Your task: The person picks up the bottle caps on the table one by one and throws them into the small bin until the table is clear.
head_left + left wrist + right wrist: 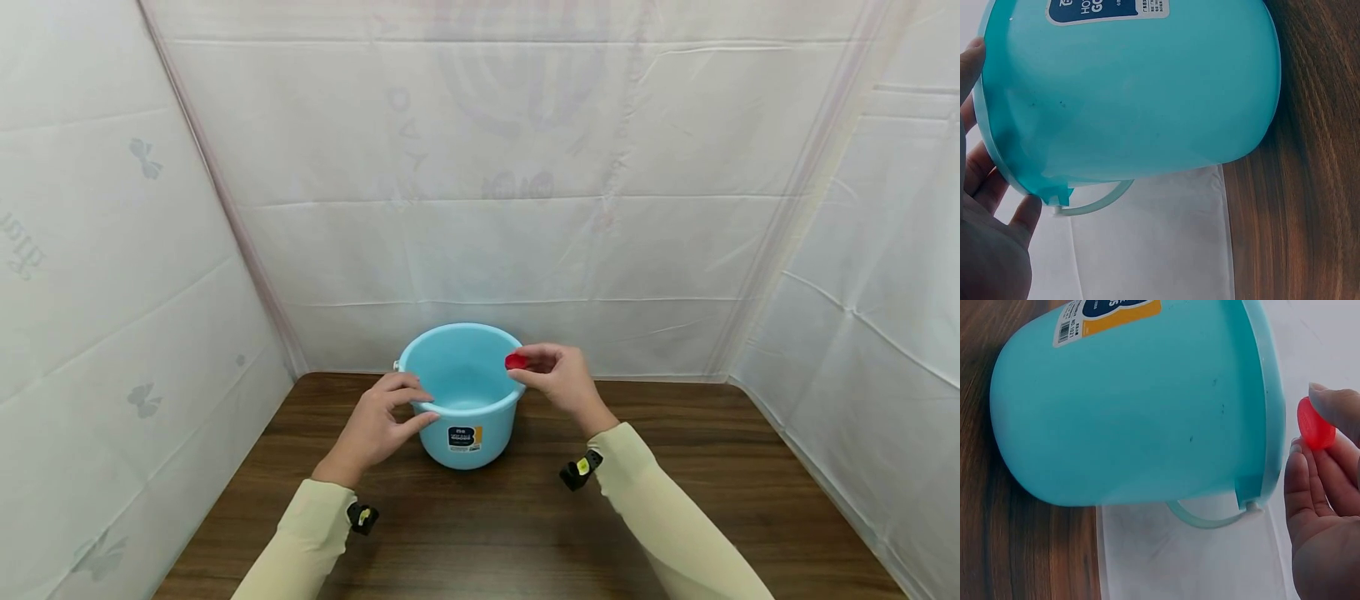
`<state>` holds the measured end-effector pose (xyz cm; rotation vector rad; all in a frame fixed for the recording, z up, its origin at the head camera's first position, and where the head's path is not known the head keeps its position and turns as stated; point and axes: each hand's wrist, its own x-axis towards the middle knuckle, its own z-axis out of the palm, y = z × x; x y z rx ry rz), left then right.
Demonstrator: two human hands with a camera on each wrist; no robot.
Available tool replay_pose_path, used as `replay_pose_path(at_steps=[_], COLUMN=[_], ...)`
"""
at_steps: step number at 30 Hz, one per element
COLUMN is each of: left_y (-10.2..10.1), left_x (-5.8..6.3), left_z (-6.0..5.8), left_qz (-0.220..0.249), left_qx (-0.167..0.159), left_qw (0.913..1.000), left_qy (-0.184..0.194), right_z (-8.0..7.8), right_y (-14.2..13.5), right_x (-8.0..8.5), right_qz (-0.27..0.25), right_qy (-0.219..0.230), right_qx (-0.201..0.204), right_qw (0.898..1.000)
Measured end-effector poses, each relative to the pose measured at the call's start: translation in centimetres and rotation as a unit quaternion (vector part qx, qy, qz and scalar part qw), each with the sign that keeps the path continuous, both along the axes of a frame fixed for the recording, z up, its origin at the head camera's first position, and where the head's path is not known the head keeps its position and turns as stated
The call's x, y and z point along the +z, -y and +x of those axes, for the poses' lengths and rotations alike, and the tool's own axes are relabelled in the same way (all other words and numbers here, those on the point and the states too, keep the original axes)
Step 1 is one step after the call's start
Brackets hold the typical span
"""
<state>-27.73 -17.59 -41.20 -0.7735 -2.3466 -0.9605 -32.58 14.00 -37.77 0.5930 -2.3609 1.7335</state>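
A light blue plastic bucket (468,433) stands upright on the wooden table, its printed label facing me. At the near left of its rim my left hand (378,425) holds on, fingers over the edge and thumb on the outside. The left wrist view shows those fingertips along the rim, close to where the bucket handle (1100,201) joins. Between thumb and fingertips my right hand (558,379) pinches a small round red bottle cap (1315,424). That cap is at the right side of the bucket's mouth, level with the rim in the head view.
Behind the table (660,467) hangs a creased white sheet (525,250), with more sheeting along the left and right sides. The bucket sits near the table's back edge. Black wrist cameras are strapped over both pale sleeves (660,517).
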Motion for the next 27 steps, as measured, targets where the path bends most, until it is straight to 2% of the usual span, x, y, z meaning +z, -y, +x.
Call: replay_pose_path(at_steps=[14, 27], left_y=[0.1, 0.1], left_x=[-0.1, -0.1], left_z=[-0.1, -0.2], left_qz=[-0.001, 0.002], left_qx=[0.001, 0.003], left_qw=[1.0000, 1.0000], left_qy=[-0.001, 0.004], right_z=[-0.5, -0.5], right_y=[1.9, 2.3], right_x=[0.5, 0.8], right_qz=[0.014, 0.016], right_qy=[0.002, 0.015], right_qx=[-0.005, -0.004], right_qw=[1.000, 1.000])
